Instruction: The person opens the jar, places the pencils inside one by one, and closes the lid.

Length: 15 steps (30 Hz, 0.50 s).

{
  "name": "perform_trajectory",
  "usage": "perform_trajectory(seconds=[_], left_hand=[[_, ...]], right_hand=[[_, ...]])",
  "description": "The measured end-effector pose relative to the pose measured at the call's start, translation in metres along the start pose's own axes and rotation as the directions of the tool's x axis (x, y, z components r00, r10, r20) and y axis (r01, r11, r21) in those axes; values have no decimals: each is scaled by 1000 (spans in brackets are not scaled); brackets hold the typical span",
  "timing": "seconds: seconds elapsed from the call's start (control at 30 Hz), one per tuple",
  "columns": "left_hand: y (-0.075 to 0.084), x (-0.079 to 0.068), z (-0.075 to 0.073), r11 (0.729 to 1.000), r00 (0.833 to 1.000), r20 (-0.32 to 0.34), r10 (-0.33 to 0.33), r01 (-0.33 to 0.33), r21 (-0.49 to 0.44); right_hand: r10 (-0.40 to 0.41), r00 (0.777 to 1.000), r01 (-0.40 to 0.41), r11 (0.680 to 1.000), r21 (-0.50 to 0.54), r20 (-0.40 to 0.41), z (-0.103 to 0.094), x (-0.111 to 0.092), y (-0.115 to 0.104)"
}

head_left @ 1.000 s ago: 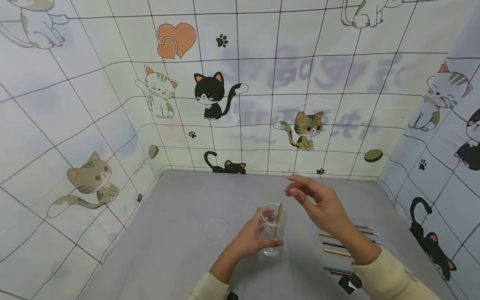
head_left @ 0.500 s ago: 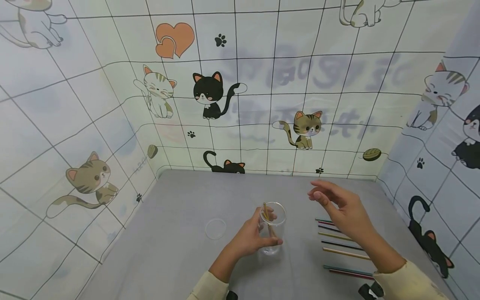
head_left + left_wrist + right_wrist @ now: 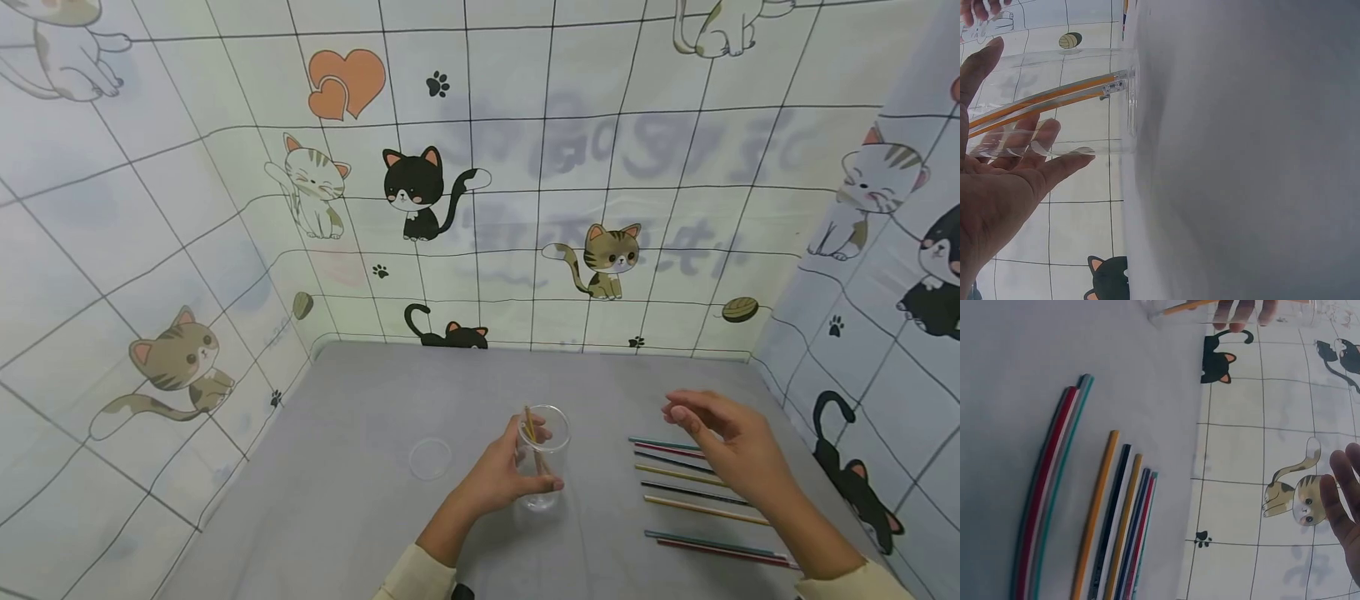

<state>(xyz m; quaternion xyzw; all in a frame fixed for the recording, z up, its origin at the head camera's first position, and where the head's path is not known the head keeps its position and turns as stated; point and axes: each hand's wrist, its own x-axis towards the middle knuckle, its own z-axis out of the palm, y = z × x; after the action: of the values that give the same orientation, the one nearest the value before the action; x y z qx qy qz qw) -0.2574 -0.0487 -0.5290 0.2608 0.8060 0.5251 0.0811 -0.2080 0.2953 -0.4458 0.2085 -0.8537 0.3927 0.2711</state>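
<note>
My left hand (image 3: 487, 485) grips a clear cylindrical cup (image 3: 556, 462) standing upright on the grey table, thumb on the near side and fingers round the back. Two yellow pencils (image 3: 1054, 100) lean inside it, their lower ends at the cup's base. Over at the right, my right hand (image 3: 733, 446) is raised with nothing in it, fingers loosely bent, above the far ends of a row of pencils. Those pencils, among them a yellow one (image 3: 693, 507) and a red one (image 3: 1050, 481), lie roughly side by side on the table; the hand and forearm cover some of their ends.
A clear round disc (image 3: 431, 459) lies flat on the table (image 3: 315, 517) left of the cup. Cat-printed cloth walls (image 3: 510, 217) enclose the table at the back and both sides.
My right hand has moved right and lower, away from the cup, uncovering more of the pencil row. The yellow pencils in the cup have tipped to its left side. My left hand stays put.
</note>
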Motion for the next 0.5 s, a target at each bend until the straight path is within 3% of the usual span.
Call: perform_trajectory(seconds=[0.5], left_hand=[[2,-2,-3,1000,1000,4,-3,3,10]], right_hand=[[134,989,-126,985,-120,66,-3,-36,24]])
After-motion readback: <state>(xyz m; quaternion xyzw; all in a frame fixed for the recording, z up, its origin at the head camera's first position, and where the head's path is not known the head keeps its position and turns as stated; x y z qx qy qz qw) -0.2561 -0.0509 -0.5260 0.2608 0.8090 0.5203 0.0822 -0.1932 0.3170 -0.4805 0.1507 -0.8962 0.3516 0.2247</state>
